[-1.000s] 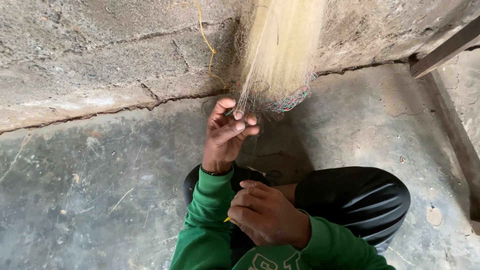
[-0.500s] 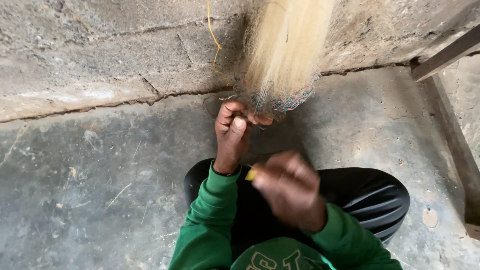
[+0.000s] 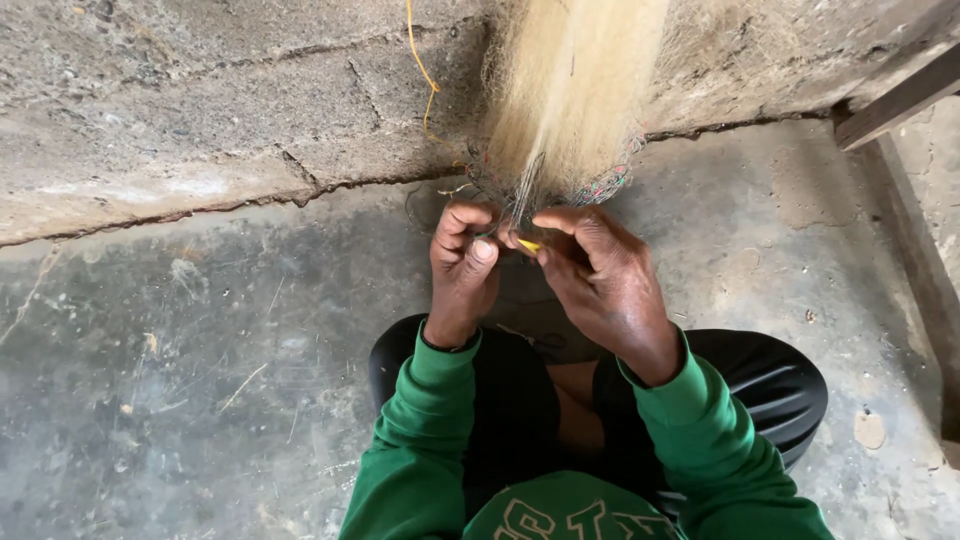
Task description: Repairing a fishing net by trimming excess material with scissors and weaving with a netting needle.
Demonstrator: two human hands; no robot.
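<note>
**Two hands working at a hanging bundle of pale fibres**

The bundle of pale fibres (image 3: 575,90) is hanging down the grey wall (image 3: 200,110) in the upper middle of the frame. Its bottom edge is sitting just above both hands. The left hand (image 3: 462,270) is curling its fingers shut around a few thin strands, thumb up. The right hand (image 3: 600,280) is pinching a small yellow tool (image 3: 528,245) between thumb and finger — its tip is touching the strands. A thin yellow string (image 3: 422,70) is dangling beside the bundle. Green sleeves (image 3: 425,440) are filling the bottom middle, over the concrete floor (image 3: 180,380).
</note>
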